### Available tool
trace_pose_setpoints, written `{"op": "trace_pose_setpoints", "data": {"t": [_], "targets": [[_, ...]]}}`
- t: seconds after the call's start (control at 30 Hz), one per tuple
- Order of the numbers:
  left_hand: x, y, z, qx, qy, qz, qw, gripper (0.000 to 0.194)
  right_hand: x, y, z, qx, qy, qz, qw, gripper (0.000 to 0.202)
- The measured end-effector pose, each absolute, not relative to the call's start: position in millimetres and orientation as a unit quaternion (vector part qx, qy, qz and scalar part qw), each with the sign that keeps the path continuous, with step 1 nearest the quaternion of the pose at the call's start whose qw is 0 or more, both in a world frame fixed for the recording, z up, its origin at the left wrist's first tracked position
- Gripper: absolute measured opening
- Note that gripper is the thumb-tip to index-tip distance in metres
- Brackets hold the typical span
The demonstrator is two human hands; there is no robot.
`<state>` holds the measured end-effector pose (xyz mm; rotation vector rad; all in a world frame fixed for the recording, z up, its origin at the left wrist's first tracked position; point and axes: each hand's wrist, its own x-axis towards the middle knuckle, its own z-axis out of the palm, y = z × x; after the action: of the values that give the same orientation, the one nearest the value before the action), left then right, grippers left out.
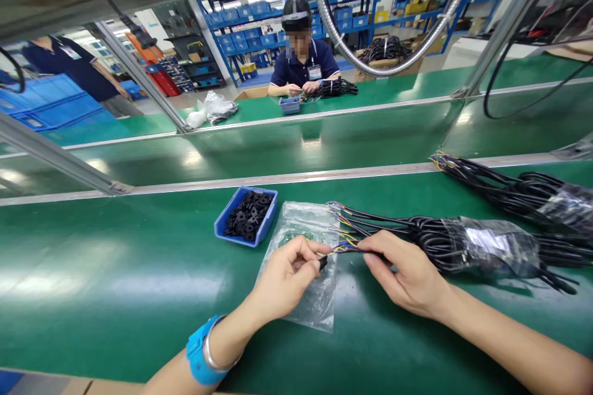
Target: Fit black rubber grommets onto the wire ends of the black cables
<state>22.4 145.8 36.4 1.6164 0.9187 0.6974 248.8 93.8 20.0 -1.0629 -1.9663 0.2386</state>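
My left hand (pixel 290 271) pinches a small black plastic part (pixel 323 262) at the stripped end of a cable. Thumb and fingertips of my right hand (pixel 407 271) are closed on that black cable (pixel 368 251), just behind its thin coloured wires (pixel 343 248). Below the left fingers a clear plastic bag (pixel 308 308) lies flat on the green bench. To the right rests a bundle of black cables (pixel 426 231) in plastic wrap (pixel 495 247), its coloured wire ends fanning toward the bag. A blue bin (pixel 223 236) of small black parts (pixel 250 216) stands beyond my left hand.
A second wrapped cable bundle (pixel 514 191) lies at the far right. Metal rails (pixel 278 184) cross behind the bench. Opposite, a person (pixel 303 65) handles cables beside a small blue bin (pixel 290 105). A flexible metal conduit (pixel 343 43) hangs overhead.
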Motion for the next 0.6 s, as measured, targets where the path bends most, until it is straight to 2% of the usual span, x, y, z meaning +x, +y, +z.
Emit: {"op": "trace_pose_setpoints", "data": {"t": [0.07, 0.17, 0.4, 0.6], "targets": [[35.5, 141.7, 42.5, 0.573, 0.383, 0.313, 0.653, 0.016, 248.7, 90.9, 21.1, -0.411, -0.788, 0.096, 0.449, 0.018], [52.6, 136.2, 47.7, 0.469, 0.372, 0.35, 0.721, 0.02, 250.6, 85.3, 24.1, -0.406, -0.768, 0.112, 0.483, 0.018], [60.8, 128.0, 35.5, 0.378, 0.289, 0.354, 0.805, 0.018, 254.8, 79.7, 32.7, -0.432, -0.716, 0.241, 0.493, 0.015], [58.1, 124.8, 28.6, 0.377, 0.276, 0.362, 0.807, 0.024, 255.3, 78.3, 34.7, -0.436, -0.712, 0.28, 0.474, 0.015]]}}
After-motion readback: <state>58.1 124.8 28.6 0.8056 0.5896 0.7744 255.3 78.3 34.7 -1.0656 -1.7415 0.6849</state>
